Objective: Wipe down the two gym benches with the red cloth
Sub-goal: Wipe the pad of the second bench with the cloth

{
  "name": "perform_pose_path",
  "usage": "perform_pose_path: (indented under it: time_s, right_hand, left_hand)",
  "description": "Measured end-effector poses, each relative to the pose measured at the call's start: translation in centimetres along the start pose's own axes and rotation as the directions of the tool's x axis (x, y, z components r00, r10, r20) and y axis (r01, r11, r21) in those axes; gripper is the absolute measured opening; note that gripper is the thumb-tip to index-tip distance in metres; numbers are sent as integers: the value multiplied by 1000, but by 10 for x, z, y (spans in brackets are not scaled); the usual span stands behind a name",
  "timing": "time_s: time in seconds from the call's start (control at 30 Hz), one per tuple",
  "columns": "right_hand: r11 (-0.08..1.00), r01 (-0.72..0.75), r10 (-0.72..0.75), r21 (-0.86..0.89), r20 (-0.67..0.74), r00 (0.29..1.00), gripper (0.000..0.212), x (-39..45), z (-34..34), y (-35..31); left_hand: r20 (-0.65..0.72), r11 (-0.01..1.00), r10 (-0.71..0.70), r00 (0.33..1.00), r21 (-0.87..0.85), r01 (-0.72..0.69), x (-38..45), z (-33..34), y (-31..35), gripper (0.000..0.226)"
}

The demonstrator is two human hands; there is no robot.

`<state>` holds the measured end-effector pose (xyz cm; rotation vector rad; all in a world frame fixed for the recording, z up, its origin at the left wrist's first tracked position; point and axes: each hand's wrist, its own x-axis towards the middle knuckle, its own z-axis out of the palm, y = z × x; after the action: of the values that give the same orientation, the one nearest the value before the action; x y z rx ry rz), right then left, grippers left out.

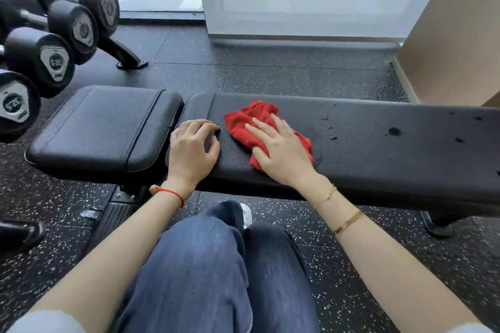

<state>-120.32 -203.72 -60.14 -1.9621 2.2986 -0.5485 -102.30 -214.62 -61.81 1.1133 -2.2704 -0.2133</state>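
Note:
A black padded gym bench lies across the view, with a short seat pad (105, 127) on the left and a long back pad (378, 149) on the right. The crumpled red cloth (243, 124) lies on the left part of the long pad. My right hand (281, 151) presses flat on the cloth, fingers spread. My left hand (193, 149) rests with curled fingers on the long pad's left end, just left of the cloth and empty. Dark wet spots (393, 131) dot the long pad further right. Only this one bench is in view.
A rack of black dumbbells (54, 59) stands at the left, close to the seat pad. Speckled black rubber floor (270, 76) runs behind the bench up to a glass wall (297, 8). A tan wall (460, 48) rises at the right. My knees in blue jeans (211, 265) are below.

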Motion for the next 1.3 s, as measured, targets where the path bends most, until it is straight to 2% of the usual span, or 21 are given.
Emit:
perform_pose_path:
  time_s: [0.2,0.33,0.43,0.53,0.6,0.73,0.93,1.0,1.17,1.23,1.3]
  right_hand:
    - [988,-148,146,-54,-46,988,52,18,-10,38]
    - [968,-244,245,-64,2,970,53,59,-10,37]
    - [988,-140,142,-69,30,989,54,63,-1,14]
    - [998,-17,19,-57,26,999,54,36,2,-2]
    - [1000,13,-13,-25,9,1000,54,11,-2,0]
    - [999,-48,48,0,-22,999,53,-9,-8,20]
    - [964,-257,253,-63,-53,966,53,57,-9,40]
    - [969,-238,236,-70,-26,971,54,71,-4,29]
    - [999,-29,29,-34,-12,1000,53,36,0,6]
    - [1000,-8,8,-15,-11,1000,52,17,-5,16]
    - [999,-50,50,-12,-12,999,52,11,-13,34]
  left_hand:
    - [-7,1000,25,1000,15,-25,1,0,1,20]
    - [33,1000,-9,999,12,8,6,-1,4,19]
    - [12,995,-95,995,-17,96,13,2,13,14]
    - [15,993,-112,994,-22,112,15,9,24,14]
    - [21,993,-116,993,-16,117,15,14,29,14]
    - [13,993,-120,993,-10,121,13,18,28,13]
    - [5,992,-125,992,-23,125,10,17,32,14]
    - [2,992,-121,993,-23,121,9,18,32,14]
    - [6,993,-115,993,-14,115,8,18,30,17]
    - [8,994,-109,994,-21,110,8,17,29,18]
    - [2,995,-100,995,-27,100,7,17,29,18]
